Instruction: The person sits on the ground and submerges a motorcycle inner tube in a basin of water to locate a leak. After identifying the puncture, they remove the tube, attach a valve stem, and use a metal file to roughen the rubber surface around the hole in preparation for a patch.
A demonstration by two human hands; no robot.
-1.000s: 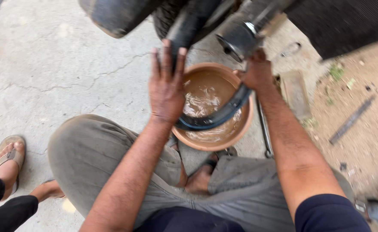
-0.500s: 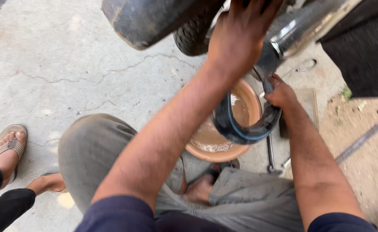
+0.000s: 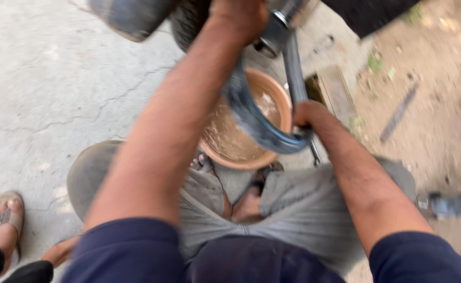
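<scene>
In the head view, a black rubber inner tube (image 3: 256,123) is looped over a brown basin of water (image 3: 230,144). It is gripped by the closed right hand (image 3: 306,115) and by the raised left hand (image 3: 238,15), whose fingers are hidden. It appears limp, wet and slippery, best held fist-wise.

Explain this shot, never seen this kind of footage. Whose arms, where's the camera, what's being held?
One picture, from a camera worn on a person's head, looking down. The person squats on cracked concrete; the grey trousers are their own knees. No machine arms here, just two bare hands. The left hand reaches up to the wheel of a vehicle at the top edge. The right hand grips a black rubber tube that loops over a brown bowl of muddy water on the ground. At lower left, a sandalled foot belongs to another person.
</scene>
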